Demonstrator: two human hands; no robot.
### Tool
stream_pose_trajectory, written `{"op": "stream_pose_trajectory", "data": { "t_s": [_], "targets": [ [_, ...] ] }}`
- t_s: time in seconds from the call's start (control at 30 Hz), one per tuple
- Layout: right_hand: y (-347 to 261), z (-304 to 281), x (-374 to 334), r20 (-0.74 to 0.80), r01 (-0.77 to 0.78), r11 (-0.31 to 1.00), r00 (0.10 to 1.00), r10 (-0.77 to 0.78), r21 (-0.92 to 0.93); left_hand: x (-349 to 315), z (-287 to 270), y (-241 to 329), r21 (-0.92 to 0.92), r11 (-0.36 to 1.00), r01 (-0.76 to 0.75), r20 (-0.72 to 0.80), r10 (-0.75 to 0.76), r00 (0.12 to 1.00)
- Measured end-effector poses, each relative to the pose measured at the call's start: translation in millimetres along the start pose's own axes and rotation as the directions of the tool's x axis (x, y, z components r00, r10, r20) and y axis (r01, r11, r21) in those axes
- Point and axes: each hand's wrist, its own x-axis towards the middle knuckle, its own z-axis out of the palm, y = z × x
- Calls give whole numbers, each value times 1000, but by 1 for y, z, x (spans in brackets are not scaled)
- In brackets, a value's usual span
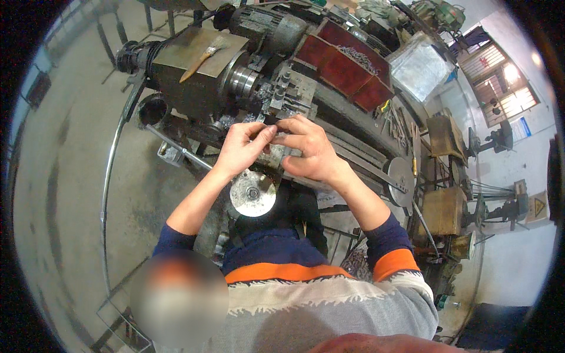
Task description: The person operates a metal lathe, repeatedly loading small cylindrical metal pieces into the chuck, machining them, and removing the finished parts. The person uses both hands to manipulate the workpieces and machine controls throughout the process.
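My left hand [242, 148] and my right hand [311, 148] meet in front of a small lathe. The left thumb and forefinger are pinched together, and the right fingertips curl in against them. Whatever lies between the fingertips is too small or too covered to make out. Just beyond my hands stands the tool post [292, 94], with metal chips around it. The shiny round chuck [242, 80] is to its left. Below my hands, close to my body, is a round metal handwheel [253, 193].
A wooden-handled brush [203, 60] lies on the headstock [191, 82]. A divided red tray [338, 69] with many small metal parts sits behind the lathe bed. Hand tools [395, 125] lie to the right, near another wheel [400, 183]. A metal lever [182, 148] sticks out at the left.
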Motion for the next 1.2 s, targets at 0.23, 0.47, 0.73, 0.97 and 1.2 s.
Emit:
{"op": "stream_pose_trajectory", "data": {
  "t_s": [0.23,0.47,0.73,0.97,1.2],
  "targets": [
    [2,-3,5,63,-70,990,996,62,126,1,-1,-3,-23,998,51,-9,-51,999],
    [21,4,8,112,-29,990,994,13,141,3,-10,4,145,980,139,96,-153,984],
    [34,10,35,210,-35,991,978,7,127,9,-29,-3,283,959,18,15,-24,1000],
    [79,23,80,206,-126,861,945,256,-492,3,-128,-2,449,886,116,-239,-6,971],
    [104,44,106,345,-302,789,774,530,-534,-113,-271,-16,588,662,464,-592,-39,805]
  ]
}}
